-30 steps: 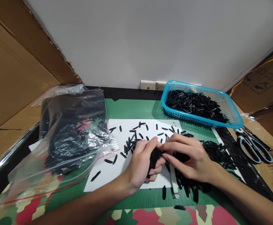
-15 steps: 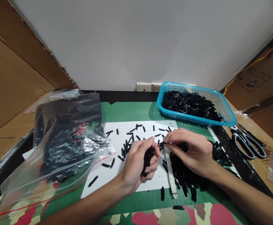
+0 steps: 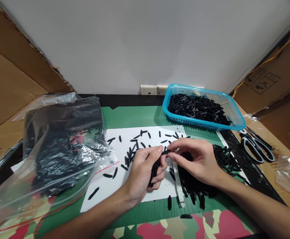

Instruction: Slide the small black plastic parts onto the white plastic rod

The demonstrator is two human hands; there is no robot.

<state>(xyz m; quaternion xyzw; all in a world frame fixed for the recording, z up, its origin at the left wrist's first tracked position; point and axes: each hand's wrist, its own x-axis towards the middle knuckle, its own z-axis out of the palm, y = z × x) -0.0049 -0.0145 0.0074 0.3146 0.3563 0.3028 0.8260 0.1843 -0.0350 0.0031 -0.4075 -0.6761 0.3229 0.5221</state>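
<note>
My left hand (image 3: pixel 147 169) is closed around a bunch of small black strips (image 3: pixel 155 171), its thumb on top. Between the fingertips of my right hand (image 3: pixel 194 157) and my left thumb and forefinger is a single black strip (image 3: pixel 165 152). Both hands hover over a white sheet (image 3: pixel 117 186) scattered with loose black strips. A heap of black strips (image 3: pixel 197 187) lies beneath my right hand. To its left a narrow whitish strip, like a ruler (image 3: pixel 178 186), lies lengthwise.
A blue basket (image 3: pixel 204 126) of black pieces stands at the back right. On the left lies a clear zip bag (image 3: pixel 67 159) with black material. Scissors (image 3: pixel 255 147) are at the right edge. Cardboard (image 3: pixel 10 66) flanks both sides; a wall (image 3: pixel 125 43) is behind.
The fingers of my right hand have come closer to my left hand, and the single strip now reaches the left thumb and forefinger. The whole view has shifted slightly.
</note>
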